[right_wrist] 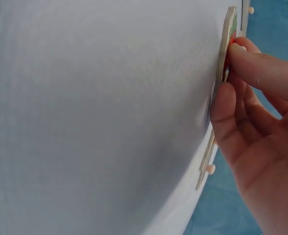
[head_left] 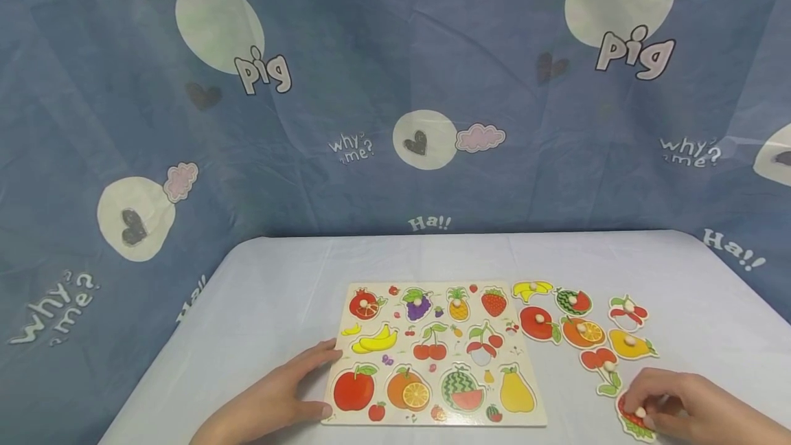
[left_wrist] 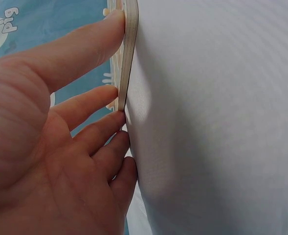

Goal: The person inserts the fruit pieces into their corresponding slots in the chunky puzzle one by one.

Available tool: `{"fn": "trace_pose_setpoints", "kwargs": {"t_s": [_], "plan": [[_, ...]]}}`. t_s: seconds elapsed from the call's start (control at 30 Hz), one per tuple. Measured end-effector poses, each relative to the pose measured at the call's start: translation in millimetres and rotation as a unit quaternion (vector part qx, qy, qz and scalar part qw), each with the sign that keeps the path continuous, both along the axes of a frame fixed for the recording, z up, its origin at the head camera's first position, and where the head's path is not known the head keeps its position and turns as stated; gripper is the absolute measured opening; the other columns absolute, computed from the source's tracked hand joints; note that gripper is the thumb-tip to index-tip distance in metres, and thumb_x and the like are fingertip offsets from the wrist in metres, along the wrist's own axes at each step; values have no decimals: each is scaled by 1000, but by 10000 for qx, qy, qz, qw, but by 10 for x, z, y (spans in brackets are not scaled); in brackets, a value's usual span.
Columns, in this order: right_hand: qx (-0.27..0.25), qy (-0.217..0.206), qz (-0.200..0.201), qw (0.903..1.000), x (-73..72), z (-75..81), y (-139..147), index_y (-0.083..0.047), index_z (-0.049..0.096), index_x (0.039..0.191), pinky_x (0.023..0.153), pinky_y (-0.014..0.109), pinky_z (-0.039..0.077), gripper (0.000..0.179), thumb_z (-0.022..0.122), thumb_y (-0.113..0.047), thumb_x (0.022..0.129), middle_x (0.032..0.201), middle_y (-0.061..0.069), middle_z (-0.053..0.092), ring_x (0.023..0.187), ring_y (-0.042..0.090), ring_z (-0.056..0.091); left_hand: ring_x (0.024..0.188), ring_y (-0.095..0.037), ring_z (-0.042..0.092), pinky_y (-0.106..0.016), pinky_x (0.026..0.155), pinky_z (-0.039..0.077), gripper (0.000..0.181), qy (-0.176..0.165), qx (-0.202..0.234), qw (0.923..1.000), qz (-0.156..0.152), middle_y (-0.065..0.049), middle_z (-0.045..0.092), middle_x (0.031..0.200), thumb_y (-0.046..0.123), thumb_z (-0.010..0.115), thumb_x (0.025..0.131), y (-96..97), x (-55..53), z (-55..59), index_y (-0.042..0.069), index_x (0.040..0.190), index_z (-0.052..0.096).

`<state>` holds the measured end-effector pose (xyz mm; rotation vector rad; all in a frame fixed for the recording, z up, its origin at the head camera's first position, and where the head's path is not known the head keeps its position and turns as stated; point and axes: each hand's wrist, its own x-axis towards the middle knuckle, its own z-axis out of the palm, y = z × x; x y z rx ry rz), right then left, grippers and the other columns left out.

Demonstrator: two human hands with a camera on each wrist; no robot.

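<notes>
A wooden fruit puzzle board (head_left: 454,390) lies on the table. My left hand (head_left: 272,390) rests against its left side; in the left wrist view the fairly straight fingers (left_wrist: 97,129) and thumb meet the board's edge. At the front right, my right hand (head_left: 692,404) pinches the strawberry puzzle piece (head_left: 632,423) by its small knob. The right wrist view shows this piece (right_wrist: 224,49) edge-on, close to the table surface, with thumb and fingers at its face. Knobs show on the board's pomegranate (head_left: 364,305), grapes (head_left: 417,306) and pineapple (head_left: 458,307).
Right of the board lie loose knobbed pieces: bananas (head_left: 525,290), watermelon (head_left: 565,301), apple (head_left: 531,321), orange (head_left: 593,332), pear (head_left: 643,347), cherries (head_left: 593,360) and a red-and-white one (head_left: 624,321). A blue printed cloth (head_left: 346,191) hangs behind the white table (head_left: 278,280).
</notes>
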<state>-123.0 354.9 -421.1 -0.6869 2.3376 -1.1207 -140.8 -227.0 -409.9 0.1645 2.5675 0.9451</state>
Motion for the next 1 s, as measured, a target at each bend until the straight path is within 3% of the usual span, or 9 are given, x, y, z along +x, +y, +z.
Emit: {"fn": "trace_pose_setpoints", "kwargs": {"t_s": [0.23,0.53,0.8,1.0], "plan": [[-28,104,87,9999,15,17,-7,-16,68,102,65,19,49,22,61,3,93,95,-10,59,80,6,54,130,-31,40,-64,103,37,83,-2,-18,10000,19,-6,37,155,35,86,71,2,10,6,26,145,49],[220,177,-76,9996,27,69,-58,-16,67,103,62,20,47,22,62,2,92,94,-10,57,79,5,53,131,-31,40,-64,102,37,82,4,-31,10000,40,-5,37,155,36,86,71,-6,9,0,28,144,50],[249,941,162,9951,-24,105,-115,-20,66,103,61,19,48,25,67,1,89,96,-13,59,80,4,52,131,-32,39,-65,103,35,81,-40,107,9999,5,-7,37,155,36,85,71,-19,10,-2,25,144,50],[241,1081,127,9938,-56,103,-150,-19,67,101,60,19,48,24,70,0,87,93,-12,60,79,4,53,131,-30,40,-64,103,36,82,-9,18,10000,0,-5,37,154,36,86,71,-16,0,-10,27,144,50]]}}
